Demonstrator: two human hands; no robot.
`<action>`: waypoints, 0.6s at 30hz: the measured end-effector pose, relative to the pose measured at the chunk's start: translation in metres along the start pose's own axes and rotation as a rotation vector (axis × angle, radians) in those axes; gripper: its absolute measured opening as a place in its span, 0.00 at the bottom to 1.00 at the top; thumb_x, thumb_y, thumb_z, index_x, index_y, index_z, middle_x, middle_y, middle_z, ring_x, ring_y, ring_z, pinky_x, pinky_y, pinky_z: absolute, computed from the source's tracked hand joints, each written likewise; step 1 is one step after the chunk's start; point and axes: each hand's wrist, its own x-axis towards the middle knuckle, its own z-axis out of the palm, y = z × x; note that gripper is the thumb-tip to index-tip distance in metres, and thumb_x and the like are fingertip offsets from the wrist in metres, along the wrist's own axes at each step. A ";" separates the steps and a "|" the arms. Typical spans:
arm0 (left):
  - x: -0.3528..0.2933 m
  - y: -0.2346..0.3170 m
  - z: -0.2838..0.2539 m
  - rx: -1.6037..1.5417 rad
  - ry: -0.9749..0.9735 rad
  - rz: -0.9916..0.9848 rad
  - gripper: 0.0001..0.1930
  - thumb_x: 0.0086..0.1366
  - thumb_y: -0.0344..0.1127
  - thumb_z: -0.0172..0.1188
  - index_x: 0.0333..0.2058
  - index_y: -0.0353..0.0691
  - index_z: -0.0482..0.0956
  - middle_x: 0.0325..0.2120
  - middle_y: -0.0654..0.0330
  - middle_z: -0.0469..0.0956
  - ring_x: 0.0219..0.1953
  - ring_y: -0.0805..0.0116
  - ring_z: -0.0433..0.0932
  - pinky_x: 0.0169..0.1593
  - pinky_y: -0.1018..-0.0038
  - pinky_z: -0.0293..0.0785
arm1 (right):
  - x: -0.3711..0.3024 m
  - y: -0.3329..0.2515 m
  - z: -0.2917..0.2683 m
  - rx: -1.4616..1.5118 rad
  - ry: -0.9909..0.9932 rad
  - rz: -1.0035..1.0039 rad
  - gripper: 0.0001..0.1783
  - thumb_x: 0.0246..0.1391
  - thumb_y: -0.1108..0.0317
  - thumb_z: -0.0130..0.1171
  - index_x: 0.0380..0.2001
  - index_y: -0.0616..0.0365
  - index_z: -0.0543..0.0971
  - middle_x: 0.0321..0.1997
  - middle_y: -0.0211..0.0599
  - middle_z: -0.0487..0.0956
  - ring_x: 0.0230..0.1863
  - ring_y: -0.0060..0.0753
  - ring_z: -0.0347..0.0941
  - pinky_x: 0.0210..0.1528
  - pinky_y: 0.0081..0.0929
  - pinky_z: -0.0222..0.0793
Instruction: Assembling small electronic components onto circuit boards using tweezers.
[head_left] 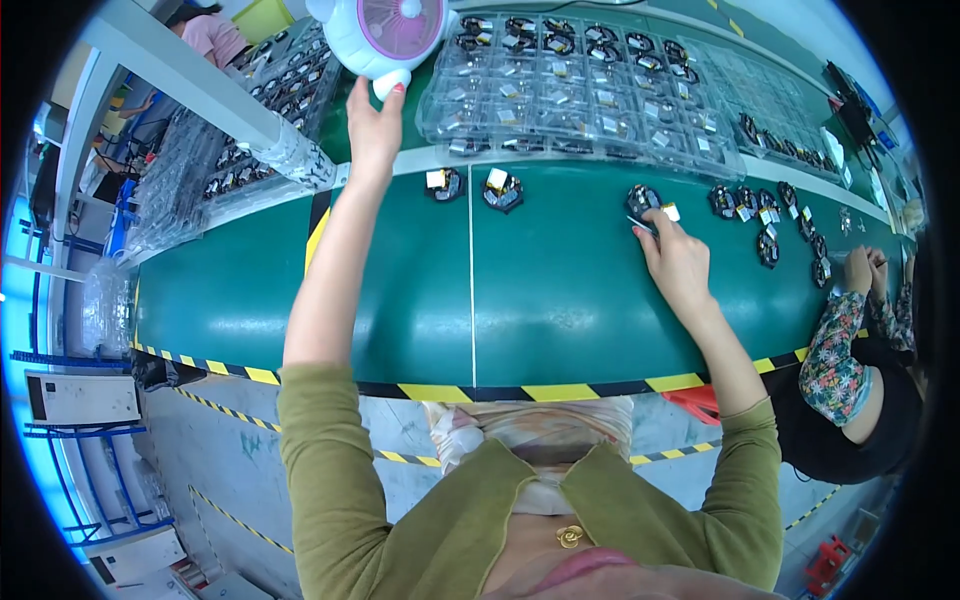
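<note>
My left hand (pixel 375 138) reaches to the far side of the bench, its fingers closed around the lower part of a small white desk fan (pixel 384 60) with a pink grille. Over the bench right of the middle, my right hand (pixel 682 264) pinches a thin pale tool (pixel 638 224), whose exact kind is too small to make out. Just beyond those fingertips lies a round black electronic module (pixel 642 196), with a small white-and-yellow piece (pixel 671 212) beside it. Two similar modules, the left one (pixel 446 186) and the right one (pixel 503 193), rest nearer the middle.
Clear plastic trays (pixel 560 100) of modules stand along the far side. Several loose modules (pixel 768 246) lie to the right, near a co-worker's hands (pixel 866 268). A grey metal post (pixel 190 75) rises at left. Black-and-yellow tape (pixel 435 393) marks the green bench's (pixel 400 300) near edge.
</note>
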 end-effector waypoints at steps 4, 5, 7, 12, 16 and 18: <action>0.059 -0.064 0.027 0.188 0.161 -0.047 0.34 0.49 0.39 0.62 0.50 0.24 0.59 0.46 0.42 0.66 0.51 0.54 0.64 0.52 0.69 0.58 | -0.003 0.003 0.011 0.090 0.100 -0.023 0.06 0.45 0.68 0.55 0.29 0.53 0.72 0.22 0.37 0.75 0.21 0.39 0.72 0.20 0.32 0.65; 0.069 -0.081 0.029 0.207 0.028 -0.045 0.40 0.45 0.44 0.64 0.50 0.24 0.56 0.47 0.39 0.62 0.51 0.47 0.61 0.53 0.65 0.58 | -0.003 0.005 0.013 0.126 0.076 0.001 0.06 0.45 0.69 0.55 0.30 0.53 0.73 0.24 0.38 0.75 0.23 0.41 0.72 0.22 0.33 0.65; 0.074 -0.099 0.041 0.192 0.085 -0.094 0.36 0.43 0.43 0.66 0.48 0.28 0.61 0.44 0.44 0.67 0.48 0.52 0.66 0.50 0.67 0.61 | 0.002 0.007 0.015 0.112 0.170 -0.086 0.06 0.44 0.67 0.57 0.28 0.52 0.72 0.19 0.34 0.74 0.18 0.36 0.71 0.18 0.30 0.64; 0.078 -0.101 0.051 0.406 -0.001 -0.166 0.24 0.44 0.43 0.66 0.36 0.31 0.74 0.32 0.51 0.76 0.35 0.58 0.75 0.40 0.68 0.68 | 0.001 0.015 0.014 0.115 0.141 -0.068 0.07 0.42 0.66 0.59 0.26 0.52 0.72 0.17 0.32 0.72 0.17 0.34 0.70 0.17 0.29 0.63; 0.089 -0.113 0.044 0.243 -0.170 -0.156 0.22 0.47 0.38 0.64 0.39 0.31 0.73 0.32 0.55 0.76 0.33 0.69 0.73 0.38 0.75 0.66 | 0.002 0.020 0.013 0.118 0.130 -0.053 0.08 0.41 0.65 0.60 0.26 0.52 0.73 0.16 0.32 0.71 0.16 0.34 0.70 0.16 0.28 0.63; 0.101 -0.138 0.022 0.029 -0.181 -0.135 0.22 0.46 0.38 0.65 0.39 0.33 0.73 0.32 0.54 0.77 0.34 0.66 0.75 0.39 0.73 0.67 | 0.008 0.013 0.015 0.142 0.142 -0.072 0.08 0.41 0.65 0.60 0.25 0.52 0.73 0.16 0.32 0.71 0.16 0.35 0.70 0.16 0.28 0.63</action>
